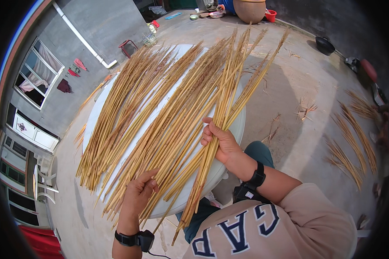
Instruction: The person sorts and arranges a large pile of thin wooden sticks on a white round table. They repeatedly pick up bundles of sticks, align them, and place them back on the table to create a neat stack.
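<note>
My right hand [222,140] is closed round a bundle of dry, straw-yellow stalks [222,103] with feathery seed heads. The bundle slants across the near right part of a white round table [235,134], its bare ends hanging past the table's near edge. My left hand [140,192] is at the lower ends of a wide pile of similar stalks [177,125]; its fingers are loosely bent and apart, with nothing visible between them. Farther left on the table, another pile of stalks [116,112] lies alongside, seed heads pointing away from me.
Several loose stalk bunches [350,138] lie on the concrete floor at right. A black wok [325,45], a large clay pot [250,11] and a red bucket [270,16] stand farther back. At left are a house wall with a window [39,73] and a white chair [45,183].
</note>
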`<state>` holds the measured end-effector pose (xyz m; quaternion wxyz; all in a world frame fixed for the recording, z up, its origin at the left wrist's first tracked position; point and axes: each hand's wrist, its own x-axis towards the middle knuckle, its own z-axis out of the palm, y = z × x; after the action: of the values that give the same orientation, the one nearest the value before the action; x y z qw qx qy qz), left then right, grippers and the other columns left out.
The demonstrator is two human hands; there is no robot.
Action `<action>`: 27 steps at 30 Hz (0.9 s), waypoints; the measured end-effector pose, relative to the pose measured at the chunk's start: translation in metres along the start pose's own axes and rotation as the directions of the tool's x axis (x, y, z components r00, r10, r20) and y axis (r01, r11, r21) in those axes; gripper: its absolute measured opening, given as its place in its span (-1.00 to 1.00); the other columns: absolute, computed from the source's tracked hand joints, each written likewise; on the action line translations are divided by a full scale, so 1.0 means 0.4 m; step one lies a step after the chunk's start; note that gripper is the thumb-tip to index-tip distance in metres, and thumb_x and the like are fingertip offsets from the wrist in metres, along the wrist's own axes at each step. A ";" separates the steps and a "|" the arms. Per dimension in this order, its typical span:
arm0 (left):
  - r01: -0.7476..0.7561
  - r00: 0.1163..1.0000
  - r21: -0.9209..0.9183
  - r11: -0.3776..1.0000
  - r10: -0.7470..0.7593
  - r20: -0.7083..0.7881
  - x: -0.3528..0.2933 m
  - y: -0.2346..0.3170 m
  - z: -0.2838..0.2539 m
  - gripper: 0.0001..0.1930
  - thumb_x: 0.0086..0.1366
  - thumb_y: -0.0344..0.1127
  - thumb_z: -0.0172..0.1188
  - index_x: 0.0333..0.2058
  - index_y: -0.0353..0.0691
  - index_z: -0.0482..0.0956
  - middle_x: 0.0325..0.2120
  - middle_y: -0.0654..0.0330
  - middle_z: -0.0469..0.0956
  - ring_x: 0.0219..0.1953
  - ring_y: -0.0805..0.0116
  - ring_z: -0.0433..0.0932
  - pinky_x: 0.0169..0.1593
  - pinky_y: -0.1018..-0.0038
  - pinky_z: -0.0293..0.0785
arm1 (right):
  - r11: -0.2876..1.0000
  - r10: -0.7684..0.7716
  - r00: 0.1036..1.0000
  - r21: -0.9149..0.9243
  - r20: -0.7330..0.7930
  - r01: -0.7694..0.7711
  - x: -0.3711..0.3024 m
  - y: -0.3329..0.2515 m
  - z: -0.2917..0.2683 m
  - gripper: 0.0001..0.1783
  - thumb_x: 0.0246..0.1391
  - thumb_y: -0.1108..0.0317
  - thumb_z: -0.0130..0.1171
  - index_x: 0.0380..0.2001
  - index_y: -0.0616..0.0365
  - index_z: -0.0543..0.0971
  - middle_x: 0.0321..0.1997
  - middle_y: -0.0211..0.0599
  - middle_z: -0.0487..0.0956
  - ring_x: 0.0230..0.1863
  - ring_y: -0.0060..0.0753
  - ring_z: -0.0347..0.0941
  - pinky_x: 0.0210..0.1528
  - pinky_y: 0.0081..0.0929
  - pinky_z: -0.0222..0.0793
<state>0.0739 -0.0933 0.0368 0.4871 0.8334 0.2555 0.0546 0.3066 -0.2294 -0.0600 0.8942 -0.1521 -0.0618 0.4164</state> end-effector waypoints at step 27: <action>-0.030 0.966 0.681 0.732 0.196 -0.167 0.174 -0.318 -0.275 -0.45 0.24 -0.17 0.08 0.13 -0.32 0.24 0.14 -0.18 0.19 0.21 -0.09 0.14 0.23 0.27 0.10 | 0.999 0.021 0.999 0.033 -0.026 -0.020 0.016 0.011 -0.009 -0.92 0.17 0.36 0.00 -0.28 0.06 0.36 -0.51 -0.44 0.37 -0.48 -0.55 0.31 -0.34 -0.47 0.36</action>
<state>0.0491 0.0765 -0.0238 0.1162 0.9548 0.2605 0.0834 0.3084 -0.2225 -0.0651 0.8930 -0.1435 -0.0417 0.4245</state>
